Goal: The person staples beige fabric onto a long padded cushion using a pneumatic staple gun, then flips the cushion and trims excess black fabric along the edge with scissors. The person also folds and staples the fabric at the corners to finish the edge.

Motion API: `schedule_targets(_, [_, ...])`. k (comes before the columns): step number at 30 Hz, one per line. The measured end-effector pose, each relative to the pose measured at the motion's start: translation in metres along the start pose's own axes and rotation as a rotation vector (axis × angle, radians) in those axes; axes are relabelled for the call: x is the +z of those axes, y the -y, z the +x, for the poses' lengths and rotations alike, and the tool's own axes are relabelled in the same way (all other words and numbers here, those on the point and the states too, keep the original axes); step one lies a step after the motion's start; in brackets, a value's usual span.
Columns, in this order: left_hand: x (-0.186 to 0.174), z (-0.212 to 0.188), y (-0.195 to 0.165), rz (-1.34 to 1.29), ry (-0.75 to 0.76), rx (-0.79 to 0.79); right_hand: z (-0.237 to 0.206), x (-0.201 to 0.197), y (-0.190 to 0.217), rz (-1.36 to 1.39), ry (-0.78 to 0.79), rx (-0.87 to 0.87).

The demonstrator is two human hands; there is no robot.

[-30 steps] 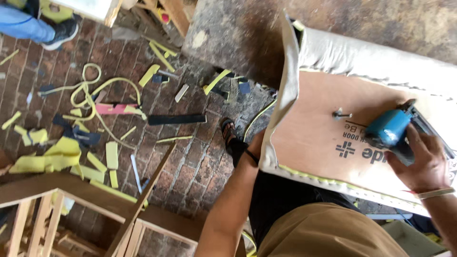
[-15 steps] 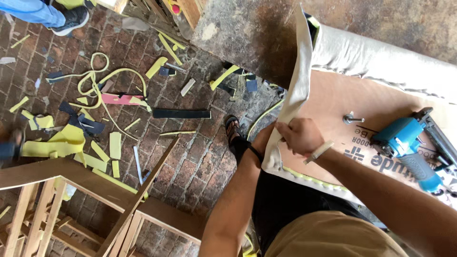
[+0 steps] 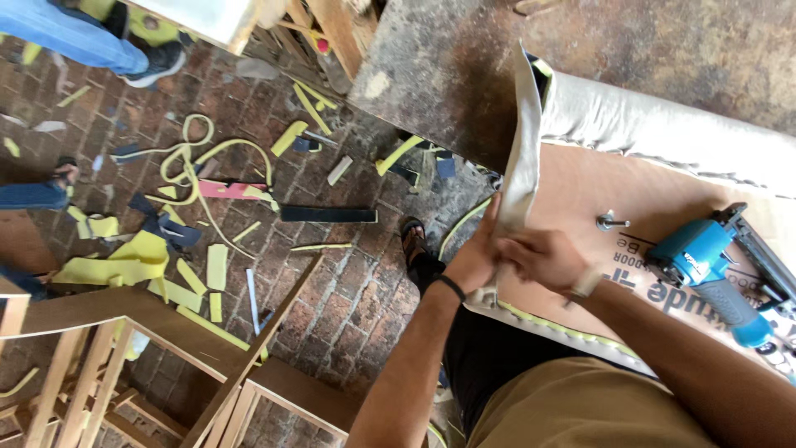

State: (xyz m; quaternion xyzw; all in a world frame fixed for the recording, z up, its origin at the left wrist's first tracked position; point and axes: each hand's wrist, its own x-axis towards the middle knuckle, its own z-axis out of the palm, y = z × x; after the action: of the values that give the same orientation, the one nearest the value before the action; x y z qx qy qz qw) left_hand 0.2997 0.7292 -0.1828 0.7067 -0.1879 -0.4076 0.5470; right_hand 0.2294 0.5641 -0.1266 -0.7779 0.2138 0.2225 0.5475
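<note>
Partly hidden fabric flap behind right hand

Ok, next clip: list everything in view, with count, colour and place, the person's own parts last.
fabric flap: one, beige, standing up at the left edge of the board, pinched by both hands
board: one, brown, lying on the workbench at right
padded edge: one, beige, along the board's far side
staple gun: one, blue with a black magazine, lying on the board
bolt: one, metal, on the board
workbench: one, dark and stained, upper middle
foam scraps: many, yellow, strewn on the brick floor
black strip: one, on the floor
wooden frames: several, pale, lower left
other person's shoe: one, dark, top left
left hand: on the flap's lower end
right hand: beside it, gripping the flap
</note>
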Motion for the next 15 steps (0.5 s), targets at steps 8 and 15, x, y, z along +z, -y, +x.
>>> schedule_targets(8, [-0.012,-0.006,-0.033,0.182,-0.007,0.094,-0.148,-0.123,-0.117,-0.73,-0.669,-0.084])
schedule_targets(15, [-0.015,-0.009,-0.042,0.294,0.049,-0.057,-0.155,-0.15,-0.154,-0.872,-0.504,0.201])
